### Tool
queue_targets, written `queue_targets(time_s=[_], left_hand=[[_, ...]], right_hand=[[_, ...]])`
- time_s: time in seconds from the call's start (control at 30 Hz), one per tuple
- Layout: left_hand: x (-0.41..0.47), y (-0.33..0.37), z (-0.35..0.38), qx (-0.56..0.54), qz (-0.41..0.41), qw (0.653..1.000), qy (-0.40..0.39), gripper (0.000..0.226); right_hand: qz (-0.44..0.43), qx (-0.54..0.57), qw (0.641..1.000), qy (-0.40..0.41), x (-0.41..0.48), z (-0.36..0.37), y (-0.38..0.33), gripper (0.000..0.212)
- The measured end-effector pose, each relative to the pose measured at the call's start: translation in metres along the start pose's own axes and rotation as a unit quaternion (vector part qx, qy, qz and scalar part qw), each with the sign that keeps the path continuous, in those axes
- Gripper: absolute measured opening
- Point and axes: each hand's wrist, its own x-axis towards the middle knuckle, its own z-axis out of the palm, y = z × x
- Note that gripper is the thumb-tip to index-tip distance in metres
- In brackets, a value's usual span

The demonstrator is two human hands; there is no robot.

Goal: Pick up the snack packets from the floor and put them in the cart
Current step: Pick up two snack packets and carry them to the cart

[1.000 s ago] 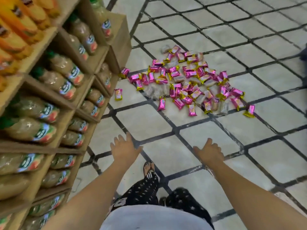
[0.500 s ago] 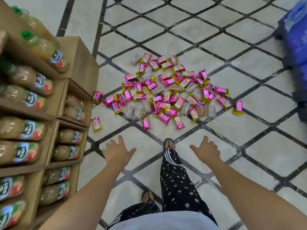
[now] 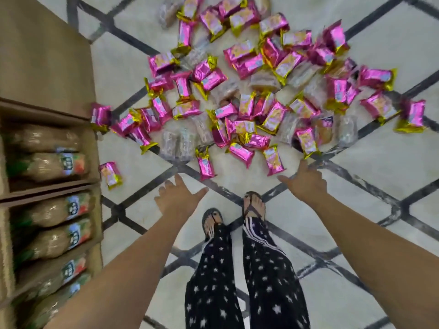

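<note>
Tiled floor (image 3: pixel 370 160) (dark diagonal lines) beneath snack packets (image 3: pixel 247 91), beside shelving (image 3: pixel 47 67).

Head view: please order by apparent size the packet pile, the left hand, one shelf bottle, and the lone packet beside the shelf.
1. packet pile
2. shelf bottle and left hand: look alike; hand is nearer, so unranked
3. lone packet
</note>
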Motion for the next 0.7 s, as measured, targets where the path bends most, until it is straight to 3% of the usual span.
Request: queue_targets(time_s=[0.37, 0.57, 0.7], left_hand=[[0.235, 0.067, 0.170, -0.082, -0.047, 0.995, -0.020, 0.092], [0.289, 0.092, 0.205, -0.258, -0.101, 0.960, 0.030, 0.082], [0.286, 0.084, 0.198, -0.280, -0.097, 0.954, 0.057, 0.070]], right_hand=[[0.064, 0.052, 0.994, 0.071, 0.236, 0.160, 0.001, 0.090], [0.068, 0.094, 0.987, 0.115, 0.277, 0.206, 0.006, 0.071], [0.082, 0.092, 0.988, 0.097, 0.262, 0.213, 0.003, 0.064]])
